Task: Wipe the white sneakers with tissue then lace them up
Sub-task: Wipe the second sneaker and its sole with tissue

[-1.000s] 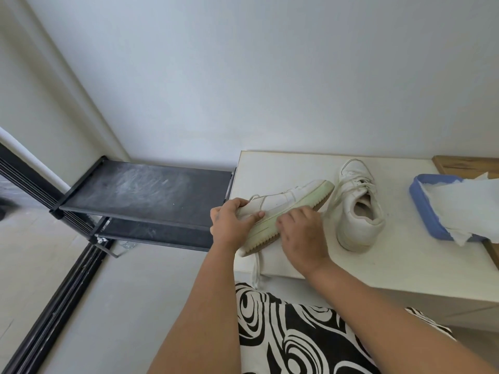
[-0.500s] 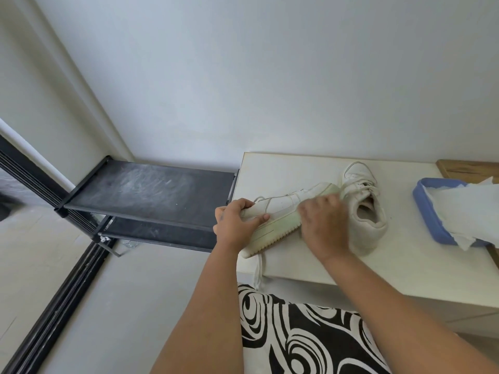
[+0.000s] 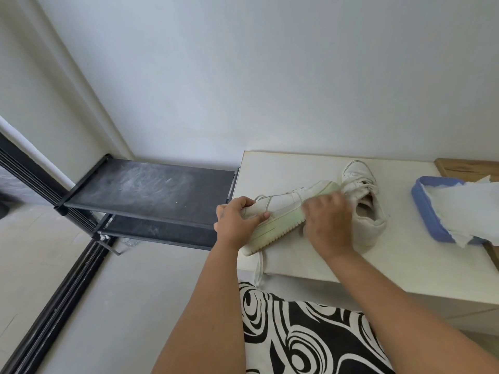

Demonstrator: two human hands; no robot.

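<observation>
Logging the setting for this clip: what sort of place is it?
Probably a home entryway or a room corner used for shoes. A low black shoe rack stands empty against plain white walls, beside a white cabinet top holding two white sneakers and a blue tissue box.

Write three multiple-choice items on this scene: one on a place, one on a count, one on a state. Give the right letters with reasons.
1. Where does the blue tissue box sit?
A. right of the sneakers
B. on the black rack
C. on the floor

2. How many white sneakers show?
A. one
B. two
C. three

3. How is the held sneaker placed?
A. flat on its sole
B. tipped on its side, sole edge showing
C. hanging from the rack

Answers: 1 A, it stands on the white table; 2 B, one held, the other sneaker beside it; 3 B, the left hand holds its heel end.
</observation>
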